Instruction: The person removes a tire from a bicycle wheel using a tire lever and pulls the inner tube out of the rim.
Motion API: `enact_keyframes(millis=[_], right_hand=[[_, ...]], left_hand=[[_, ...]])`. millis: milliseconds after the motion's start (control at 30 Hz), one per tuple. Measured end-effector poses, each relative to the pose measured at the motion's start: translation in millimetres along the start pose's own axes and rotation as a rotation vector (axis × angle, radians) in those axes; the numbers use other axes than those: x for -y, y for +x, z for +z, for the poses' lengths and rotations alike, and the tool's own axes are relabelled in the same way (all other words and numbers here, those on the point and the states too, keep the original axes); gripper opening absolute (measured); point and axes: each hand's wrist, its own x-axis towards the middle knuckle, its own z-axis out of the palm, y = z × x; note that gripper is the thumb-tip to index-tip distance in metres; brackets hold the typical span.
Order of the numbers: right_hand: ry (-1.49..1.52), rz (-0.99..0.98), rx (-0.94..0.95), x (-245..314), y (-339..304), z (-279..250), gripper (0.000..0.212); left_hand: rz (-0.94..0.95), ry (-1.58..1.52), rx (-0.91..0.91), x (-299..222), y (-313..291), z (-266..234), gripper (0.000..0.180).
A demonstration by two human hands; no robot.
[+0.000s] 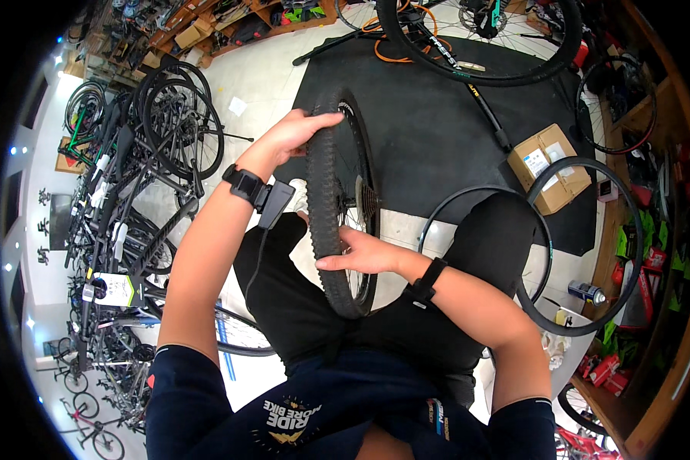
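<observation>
A bicycle wheel (343, 203) with a knobby black tyre stands upright between the seated person's knees, its lower edge resting against the dark shorts (307, 307) and its upper edge over the black floor mat (429, 130). The left hand (295, 134) lies on the top of the tyre, fingers extended and held close together across the tread, thumb below at the sidewall. The right hand (364, 253) is set against the wheel's right side, lower down, fingers together and laid along the rim and tyre edge; whether they pinch the tyre bead cannot be told. A sprocket cluster (366, 201) shows at the hub on that side. Both wrists carry black straps (the left one bears a small dark device (274, 204)). Two bare tyres (583, 245) lean just beside the right knee, near a cardboard box (550, 167) at the mat's edge. A further wheel (483, 46) with its frame lies at the far end of the mat. Parked bicycles (130, 176) crowd the floor to the left, and a spray can (586, 292) lies to the right.
</observation>
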Motion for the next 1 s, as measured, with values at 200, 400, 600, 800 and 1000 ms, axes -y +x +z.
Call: enact_keyframes(millis=[200, 400, 600, 800, 1000], right_hand=[[-0.101, -0.016, -0.018, 16.7, -7.1, -25.3, 0.075], [-0.080, 0.055, -0.221, 7.4, -10.5, -64.5, 0.060], [-0.061, -0.008, -0.382, 15.8, -23.6, -81.4, 0.064], [-0.060, -0.101, -0.381, 7.5, -18.0, -62.3, 0.067], [-0.099, -0.150, -0.357, -13.2, 0.1, -18.3, 0.056]], left_hand=[[-0.046, -0.352, 0.001, 11.6, 25.4, -17.6, 0.031], [0.020, -0.468, -0.166, 23.1, -18.4, -62.4, 0.024], [0.194, -0.416, -0.139, 42.6, -102.8, 29.8, 0.028], [0.325, -0.387, -0.200, 129.3, -86.1, 113.1, 0.057], [0.253, -0.188, 0.328, 120.1, -121.7, 73.4, 0.053]])
